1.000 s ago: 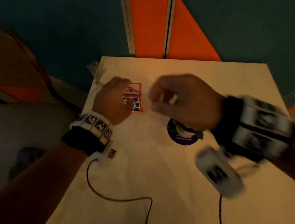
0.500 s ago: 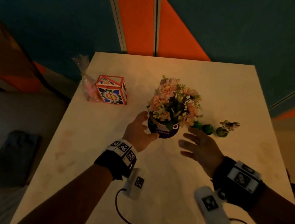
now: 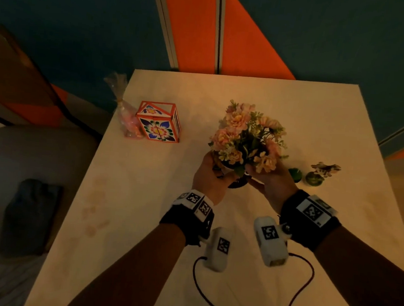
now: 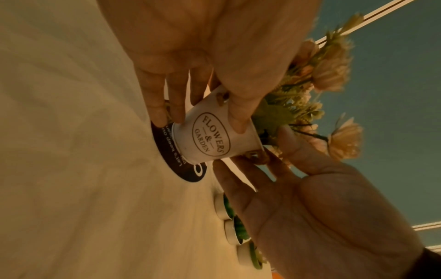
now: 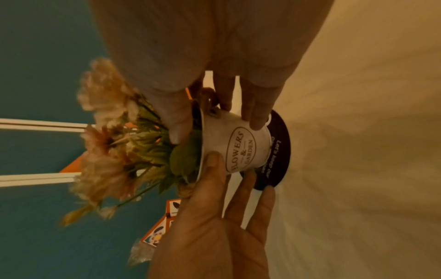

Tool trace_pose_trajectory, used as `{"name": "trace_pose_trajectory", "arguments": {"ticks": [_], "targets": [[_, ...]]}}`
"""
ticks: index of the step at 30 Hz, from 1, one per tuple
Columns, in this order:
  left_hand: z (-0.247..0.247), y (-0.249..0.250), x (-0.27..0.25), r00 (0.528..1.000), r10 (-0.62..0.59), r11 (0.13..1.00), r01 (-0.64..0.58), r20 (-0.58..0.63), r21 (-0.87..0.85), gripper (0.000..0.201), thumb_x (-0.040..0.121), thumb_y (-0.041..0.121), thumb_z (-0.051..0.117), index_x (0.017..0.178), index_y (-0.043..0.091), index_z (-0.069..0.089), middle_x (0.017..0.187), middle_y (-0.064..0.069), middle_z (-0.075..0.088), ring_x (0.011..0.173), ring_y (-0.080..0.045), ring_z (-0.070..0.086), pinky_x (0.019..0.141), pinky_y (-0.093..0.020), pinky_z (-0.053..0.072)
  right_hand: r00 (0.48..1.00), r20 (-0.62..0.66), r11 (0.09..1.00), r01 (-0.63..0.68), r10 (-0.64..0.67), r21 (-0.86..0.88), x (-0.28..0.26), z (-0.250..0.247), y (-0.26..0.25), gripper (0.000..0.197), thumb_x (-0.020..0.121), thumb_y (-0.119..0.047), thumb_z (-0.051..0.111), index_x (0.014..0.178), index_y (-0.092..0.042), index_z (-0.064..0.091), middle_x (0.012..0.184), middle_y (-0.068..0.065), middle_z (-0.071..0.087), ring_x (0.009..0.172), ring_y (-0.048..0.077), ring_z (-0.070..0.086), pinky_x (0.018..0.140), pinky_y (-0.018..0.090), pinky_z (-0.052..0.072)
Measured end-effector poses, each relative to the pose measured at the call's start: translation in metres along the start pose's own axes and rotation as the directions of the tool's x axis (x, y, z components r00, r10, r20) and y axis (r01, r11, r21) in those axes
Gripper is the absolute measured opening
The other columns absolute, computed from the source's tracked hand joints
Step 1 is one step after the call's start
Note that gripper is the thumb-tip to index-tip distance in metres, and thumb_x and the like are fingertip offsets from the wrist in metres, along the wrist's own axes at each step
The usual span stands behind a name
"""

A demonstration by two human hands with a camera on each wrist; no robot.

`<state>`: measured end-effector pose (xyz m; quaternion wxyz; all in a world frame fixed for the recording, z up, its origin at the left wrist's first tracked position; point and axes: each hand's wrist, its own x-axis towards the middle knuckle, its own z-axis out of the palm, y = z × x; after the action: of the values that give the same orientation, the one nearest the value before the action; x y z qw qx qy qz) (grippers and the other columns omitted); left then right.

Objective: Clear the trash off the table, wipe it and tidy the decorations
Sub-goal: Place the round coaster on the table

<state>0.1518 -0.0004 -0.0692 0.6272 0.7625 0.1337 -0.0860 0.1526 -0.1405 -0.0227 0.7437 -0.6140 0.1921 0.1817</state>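
both hands, the left hand (image 3: 207,175) and right hand (image 3: 272,182), curl around the small white flower pot with pink flowers (image 4: 210,137) between them, holding it steady on the round dark coaster (image 5: 279,151) under their fingertips.

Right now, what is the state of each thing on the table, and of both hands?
flower pot: upright on the coaster, held on both sides
coaster: flat under the pot
left hand: grips the pot
right hand: grips the pot
patterned box: upright, untouched
candy bag: tied, beside the box
three small green pots: in a row, untouched
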Motion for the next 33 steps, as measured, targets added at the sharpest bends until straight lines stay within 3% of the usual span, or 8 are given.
{"name": "trace_pose_trajectory", "arguments": {"ticks": [2,5,7,10,16,23,30,33], "targets": [[-0.007,0.001,0.004,1.000,0.019,1.000,-0.019,0.010,0.014,0.058,0.079,0.013,0.074,0.129,0.015,0.046,0.101,0.013,0.058,0.103,-0.016,0.061,0.085,-0.023,0.051,1.000,0.004,1.000,0.015,-0.015,0.022,0.006,0.009,0.000,0.042,0.085,0.005,0.062,0.098,-0.035,0.058,0.103,-0.002,0.066,0.110,0.026,0.060,0.104,0.051,0.043],[-0.028,0.008,0.022,0.999,0.030,0.999,-0.028,-0.026,0.041,0.047,0.080,0.015,0.074,0.120,0.011,0.050,0.099,0.007,0.057,0.082,-0.006,0.057,0.062,-0.004,0.045,0.997,0.026,0.997,0.072,-0.071,-0.031,0.024,0.031,-0.003,0.048,0.083,0.001,0.066,0.097,-0.044,0.057,0.106,-0.011,0.065,0.105,0.019,0.061,0.100,0.045,0.047],[-0.045,0.013,0.038,0.998,0.022,0.998,-0.018,-0.061,0.065,0.039,0.081,0.016,0.072,0.112,0.013,0.049,0.094,0.009,0.056,0.083,-0.014,0.057,0.064,-0.017,0.048,0.994,0.017,0.992,0.108,-0.107,-0.072,0.039,0.050,-0.005,0.044,0.082,-0.002,0.068,0.107,-0.037,0.059,0.117,-0.008,0.062,0.116,0.023,0.057,0.102,0.047,0.046],[-0.065,0.020,0.058,0.997,0.005,0.994,0.005,-0.083,0.112,0.054,0.082,0.020,0.071,0.129,0.018,0.043,0.117,0.006,0.056,0.107,-0.023,0.058,0.088,-0.040,0.052,0.992,0.001,0.989,0.125,-0.125,-0.077,0.065,0.075,-0.006,0.048,0.083,-0.005,0.068,0.126,-0.021,0.054,0.128,-0.003,0.059,0.118,0.024,0.055,0.100,0.047,0.047],[-0.081,0.022,0.076,0.998,0.013,0.999,-0.010,-0.060,0.046,0.069,0.088,0.009,0.063,0.146,0.017,0.026,0.148,-0.002,0.040,0.131,-0.025,0.043,0.104,-0.054,0.040,0.996,0.017,0.989,0.092,-0.090,-0.112,0.094,0.095,-0.004,0.054,0.084,-0.004,0.067,0.132,-0.019,0.047,0.134,0.001,0.055,0.117,0.028,0.054,0.089,0.042,0.046],[-0.079,0.013,0.081,0.998,0.004,0.998,0.000,-0.065,0.064,0.065,0.085,0.016,0.066,0.141,0.015,0.034,0.141,-0.009,0.049,0.125,-0.032,0.050,0.101,-0.058,0.042,0.993,0.008,0.977,0.117,-0.118,-0.180,0.104,0.094,0.002,0.059,0.084,-0.006,0.067,0.135,-0.022,0.043,0.137,-0.003,0.051,0.124,0.024,0.050,0.105,0.046,0.042],[-0.076,0.016,0.075,0.984,-0.032,0.990,0.056,-0.175,0.133,0.048,0.085,0.013,0.066,0.127,0.000,0.047,0.117,-0.019,0.062,0.106,-0.035,0.062,0.092,-0.046,0.051,0.994,0.031,0.972,0.112,-0.108,-0.208,0.100,0.093,-0.001,0.051,0.085,-0.006,0.066,0.129,-0.019,0.045,0.135,0.002,0.053,0.119,0.026,0.052,0.095,0.037,0.044],[-0.078,0.018,0.071,0.986,-0.019,0.978,0.053,-0.163,0.203,0.046,0.085,0.017,0.067,0.125,0.002,0.051,0.116,-0.017,0.063,0.106,-0.035,0.061,0.091,-0.041,0.051,0.992,0.045,0.954,0.127,-0.120,-0.271,0.087,0.087,-0.009,0.064,0.083,-0.010,0.070,0.137,-0.019,0.038,0.141,0.000,0.046,0.124,0.029,0.051,0.091,0.037,0.045]]}}
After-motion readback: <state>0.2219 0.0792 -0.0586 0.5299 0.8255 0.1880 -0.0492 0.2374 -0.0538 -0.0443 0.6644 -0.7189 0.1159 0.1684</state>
